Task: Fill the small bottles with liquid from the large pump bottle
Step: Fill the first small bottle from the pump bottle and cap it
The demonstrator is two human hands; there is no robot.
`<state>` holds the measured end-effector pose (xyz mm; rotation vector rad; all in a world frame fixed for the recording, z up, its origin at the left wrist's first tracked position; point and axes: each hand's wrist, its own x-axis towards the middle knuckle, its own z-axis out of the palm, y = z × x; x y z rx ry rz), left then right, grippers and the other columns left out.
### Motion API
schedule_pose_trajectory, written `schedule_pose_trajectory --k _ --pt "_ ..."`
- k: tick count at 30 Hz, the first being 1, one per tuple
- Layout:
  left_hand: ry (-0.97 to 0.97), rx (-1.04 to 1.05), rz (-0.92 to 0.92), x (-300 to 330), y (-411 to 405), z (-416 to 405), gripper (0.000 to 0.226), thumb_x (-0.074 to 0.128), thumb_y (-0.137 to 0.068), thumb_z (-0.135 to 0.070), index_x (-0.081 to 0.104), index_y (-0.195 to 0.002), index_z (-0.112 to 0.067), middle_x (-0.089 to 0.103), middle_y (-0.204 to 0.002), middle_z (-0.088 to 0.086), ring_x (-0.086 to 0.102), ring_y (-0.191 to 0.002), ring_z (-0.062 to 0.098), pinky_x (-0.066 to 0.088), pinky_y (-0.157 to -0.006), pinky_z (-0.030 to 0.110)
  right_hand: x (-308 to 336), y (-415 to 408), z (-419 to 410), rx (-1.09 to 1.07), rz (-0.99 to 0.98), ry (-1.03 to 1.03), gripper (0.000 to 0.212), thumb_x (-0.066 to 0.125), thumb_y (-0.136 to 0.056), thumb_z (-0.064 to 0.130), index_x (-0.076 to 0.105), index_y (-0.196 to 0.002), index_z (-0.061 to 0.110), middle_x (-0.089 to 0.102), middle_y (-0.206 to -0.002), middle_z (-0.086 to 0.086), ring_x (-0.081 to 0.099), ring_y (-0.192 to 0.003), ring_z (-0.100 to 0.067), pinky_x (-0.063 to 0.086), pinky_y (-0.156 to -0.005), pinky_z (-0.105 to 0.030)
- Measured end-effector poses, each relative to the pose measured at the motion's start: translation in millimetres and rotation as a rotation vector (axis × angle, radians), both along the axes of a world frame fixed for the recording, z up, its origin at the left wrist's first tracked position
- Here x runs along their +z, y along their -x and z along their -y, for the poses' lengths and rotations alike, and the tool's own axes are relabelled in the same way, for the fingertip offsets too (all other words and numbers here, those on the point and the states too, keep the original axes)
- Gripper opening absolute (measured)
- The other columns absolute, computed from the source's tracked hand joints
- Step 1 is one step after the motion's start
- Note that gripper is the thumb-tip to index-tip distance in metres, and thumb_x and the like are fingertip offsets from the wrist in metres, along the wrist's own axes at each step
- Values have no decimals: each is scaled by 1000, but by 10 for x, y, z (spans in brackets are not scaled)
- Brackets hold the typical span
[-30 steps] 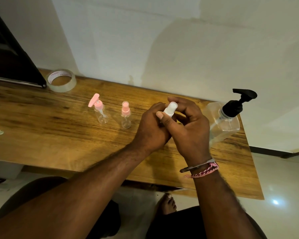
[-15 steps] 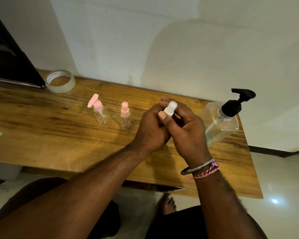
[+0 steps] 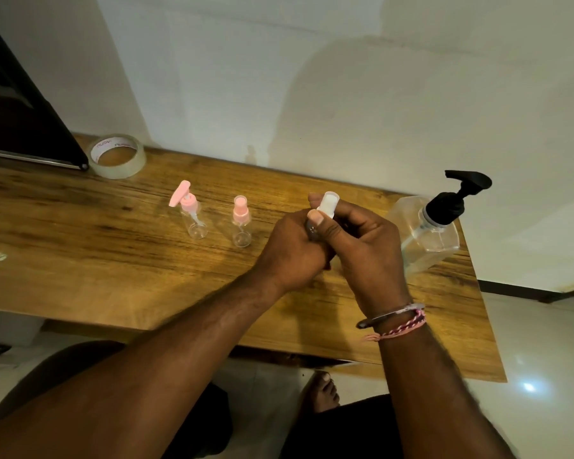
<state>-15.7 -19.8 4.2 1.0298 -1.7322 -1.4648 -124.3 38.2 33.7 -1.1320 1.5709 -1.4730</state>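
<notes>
Above the wooden surface [image 3: 80, 226], left hand [image 3: 292, 250] grips a small bottle's hidden body while right hand [image 3: 362, 246] fingers pinch its white cap [image 3: 327, 203], now raised slightly, likely unscrewing before filling from the pump bottle [image 3: 428, 233].

Pretty plain room tbh. The wall [image 3: 312, 77] is off-white and patchy, with darker and lighter painted areas and a faint shadow blob across the middle. A wooden table [image 3: 80, 233] with a strong brown grain runs from 9 o'clock across to about 4 o'clock, its back edge right against the wall. At 10 o'clock a big dark panel [image 3: 10, 111] with a silvery lower edge sits on the table, can't tell what it is. The floor [image 3: 544, 359] at 4 o'clock is glossy pale tile, with a bright light reflection [image 3: 528, 387] on it. A dark skirting strip [image 3: 517, 289] runs along the wall's base at 3 o'clock.
</notes>
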Motion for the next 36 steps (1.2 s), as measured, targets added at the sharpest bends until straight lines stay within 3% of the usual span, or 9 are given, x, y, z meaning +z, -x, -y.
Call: schedule_pose_trajectory --k 4,8,13,16,19,22,26,30,36 --pt "-177 -226 -1 127 -75 41 6 60 -91 8 63 -86 11 60 -56 11 57 -45 17 44 -45 22 47 57 -39 150 81 -68 27 66 -96 24 75 -119 13 76 -113 -3 73 -88 -25 55 -65 -36" --pt "-251 -324 30 206 -160 50 19 54 -90 16 59 -82 -1 55 -54 11 53 -42 17 41 -42 20 86 64 -66 310 171 -92 31 60 -99 21 69 -123 4 70 -127 -7 70 -71 -32 57 -62 -48" --pt "-214 -278 -29 157 -87 33 24 60 -86 8 59 -96 -14 58 -58 8 56 -50 21 46 -50 30 41 50 -40 175 84 -63 25 65 -97 21 74 -115 6 74 -120 1 74 -98 -28 59 -76 -60" --pt "-99 -177 -3 124 -26 6 21 64 -82 -3 64 -86 -24 62 -58 3 59 -53 21 45 -48 30 -41 13 -2 48 16 -24 23 69 -95 21 77 -113 9 77 -111 2 71 -109 -14 56 -97 -50" --pt "-8 -85 69 103 1 0 36 65 -89 5 62 -78 -30 65 -55 -6 62 -51 10 46 -45 26 -97 -48 13 -52 -54 4 20 72 -94 25 79 -110 15 78 -103 3 72 -103 -12 58 -93 -43" --pt "-64 -130 85 147 -31 34 22 67 -84 -2 65 -80 -24 64 -56 -1 62 -52 17 45 -48 27 -34 -40 13 29 16 -12 24 68 -96 22 76 -116 12 78 -108 1 72 -105 -12 58 -89 -33" --pt "-210 -237 67 135 -87 107 16 62 -87 -1 64 -95 13 61 -62 19 60 -54 27 46 -53 33 35 0 -27 155 71 -62 28 60 -101 24 72 -125 15 76 -113 -2 73 -90 -27 60 -71 -45" --pt "-138 -161 91 128 -68 81 12 63 -82 -6 67 -86 4 67 -67 25 63 -56 31 49 -52 36 -29 -33 2 69 -12 -24 22 64 -99 25 76 -112 11 76 -115 2 70 -108 -8 58 -95 -42" --pt "-18 -51 143 81 -27 12 33 67 -92 2 63 -70 -24 64 -52 -8 60 -47 2 42 -43 17 -112 -48 30 10 -74 9 22 67 -97 22 77 -113 12 75 -118 8 68 -114 -6 54 -102 -40"
